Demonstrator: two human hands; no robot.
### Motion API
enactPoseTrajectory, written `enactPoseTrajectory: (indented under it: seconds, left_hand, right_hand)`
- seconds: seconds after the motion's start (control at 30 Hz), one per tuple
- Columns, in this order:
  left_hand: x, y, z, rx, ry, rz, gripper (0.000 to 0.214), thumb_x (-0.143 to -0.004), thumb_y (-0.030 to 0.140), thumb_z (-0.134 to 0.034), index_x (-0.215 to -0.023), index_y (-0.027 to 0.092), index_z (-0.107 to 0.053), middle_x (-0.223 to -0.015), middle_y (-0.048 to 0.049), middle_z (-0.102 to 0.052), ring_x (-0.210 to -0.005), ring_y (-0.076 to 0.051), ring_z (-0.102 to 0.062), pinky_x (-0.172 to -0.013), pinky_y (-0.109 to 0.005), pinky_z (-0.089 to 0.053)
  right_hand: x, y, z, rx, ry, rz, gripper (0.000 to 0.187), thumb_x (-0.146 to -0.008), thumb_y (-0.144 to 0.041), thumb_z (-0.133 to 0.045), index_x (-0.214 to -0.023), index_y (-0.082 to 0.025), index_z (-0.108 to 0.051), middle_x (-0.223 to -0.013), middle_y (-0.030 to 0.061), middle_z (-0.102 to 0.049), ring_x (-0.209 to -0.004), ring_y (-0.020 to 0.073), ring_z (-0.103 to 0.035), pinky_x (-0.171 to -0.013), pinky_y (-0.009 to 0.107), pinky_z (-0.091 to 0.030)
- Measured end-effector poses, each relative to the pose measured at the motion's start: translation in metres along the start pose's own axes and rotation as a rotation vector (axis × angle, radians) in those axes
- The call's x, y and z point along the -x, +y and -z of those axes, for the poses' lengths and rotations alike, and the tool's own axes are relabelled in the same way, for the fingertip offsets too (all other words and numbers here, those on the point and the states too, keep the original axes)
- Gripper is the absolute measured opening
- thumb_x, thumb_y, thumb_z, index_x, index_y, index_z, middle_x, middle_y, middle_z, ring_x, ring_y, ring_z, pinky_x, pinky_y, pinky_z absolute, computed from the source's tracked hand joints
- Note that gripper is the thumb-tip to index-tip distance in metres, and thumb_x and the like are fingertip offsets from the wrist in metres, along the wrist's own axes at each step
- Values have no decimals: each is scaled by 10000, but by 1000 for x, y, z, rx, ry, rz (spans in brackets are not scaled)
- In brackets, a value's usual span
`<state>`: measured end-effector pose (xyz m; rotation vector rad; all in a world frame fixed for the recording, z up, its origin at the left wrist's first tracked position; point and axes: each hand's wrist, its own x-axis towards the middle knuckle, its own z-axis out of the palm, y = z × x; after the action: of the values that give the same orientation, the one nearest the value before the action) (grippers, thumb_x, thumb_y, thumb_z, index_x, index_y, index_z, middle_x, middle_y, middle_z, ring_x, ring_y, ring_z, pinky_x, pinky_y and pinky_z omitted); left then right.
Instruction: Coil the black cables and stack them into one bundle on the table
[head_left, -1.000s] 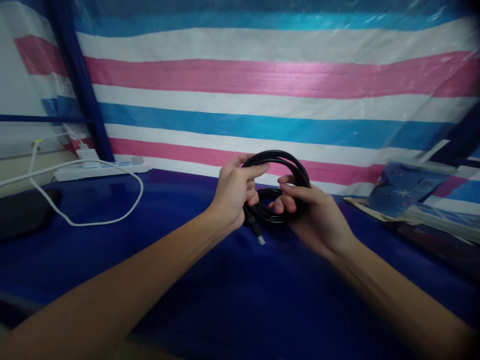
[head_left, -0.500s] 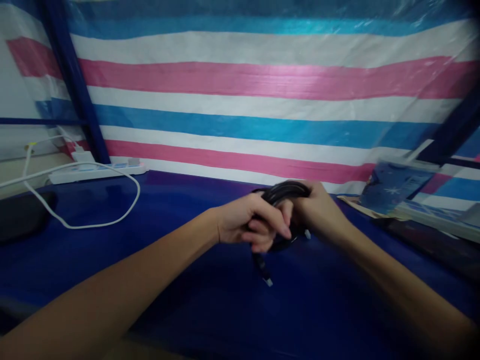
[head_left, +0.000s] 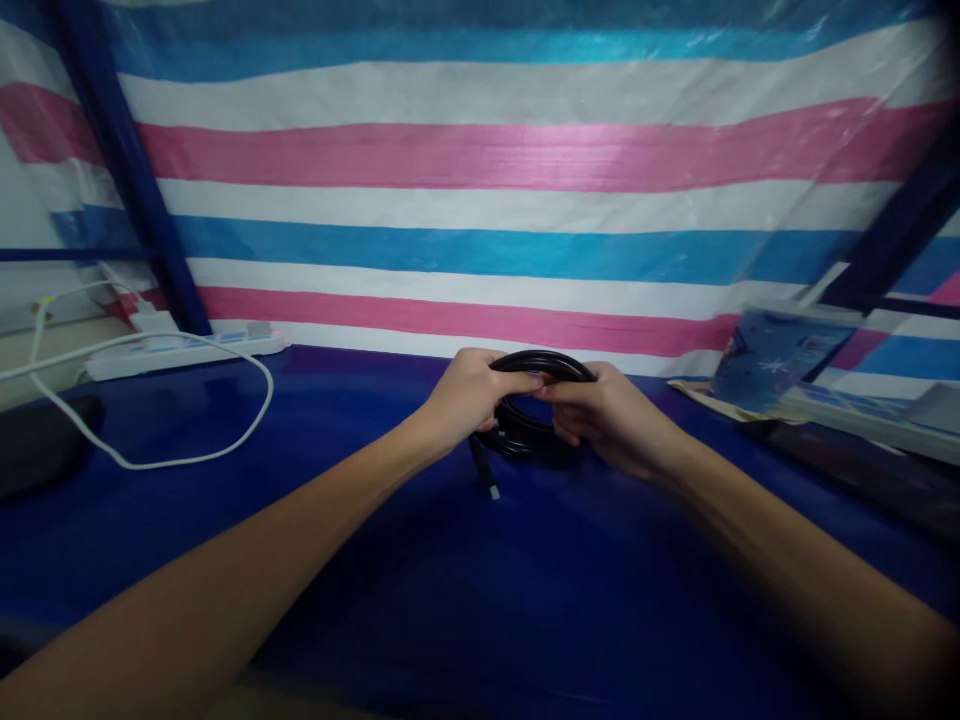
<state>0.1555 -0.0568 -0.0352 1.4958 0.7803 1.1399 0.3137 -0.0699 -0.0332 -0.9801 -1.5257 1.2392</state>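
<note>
Both your hands, left hand (head_left: 466, 400) and right hand (head_left: 607, 418), grip the coil (head_left: 534, 432) | risk: loops spring loose if grip eases | plug (head_left: 493, 490) dangles, may snag surface (head_left: 480, 600)

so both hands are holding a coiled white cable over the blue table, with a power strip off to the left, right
Not quite: the coiled cable is black, not white, as the head view shows. The white one is the loose cord lying by the power strip. The rest holds: left hand and right hand both hold the coil over the blue table.
</note>
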Motion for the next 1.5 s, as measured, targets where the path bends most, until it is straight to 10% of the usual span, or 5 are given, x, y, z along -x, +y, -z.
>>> enactPoseTrajectory:
  seconds: [0.33, 0.6, 1.5]
  left_hand:
    - [8, -3, 13, 255, -842, 401, 515, -743, 274, -620, -375, 210, -264, -305, 58, -250, -301, -99, -482, -577, -227, -506]
    - [0, -3, 6, 58, -305, 178, 426, -785, 189, -580, -450, 196, -317, -321, 97, -211, -260, -14, -176, -364, -184, -317]
    - [-4, -11, 20, -107, -475, 64, 346, -787, 234, -551, -466, 224, -421, -345, 87, -222, -240, -34, -221, -402, -211, -416]
  right_hand:
    - [-1, 8, 12, -26, -219, -63, 165, -652, -211, -721, -612, -123, -588, -430, -58, -376, -378, 22, -242, -371, 178, -215]
    - [-6, 9, 14, -10, -96, 42, 177, -655, -130, -638, -552, -161, -497, -379, -78, -290, -357, 35, -236, -375, 192, -275]
    - [-5, 17, 7, 210, -100, 240, 158, -735, -43, -559, -655, -178, -543, -434, -70, -299, -363, 47, -242, -378, 237, -279]
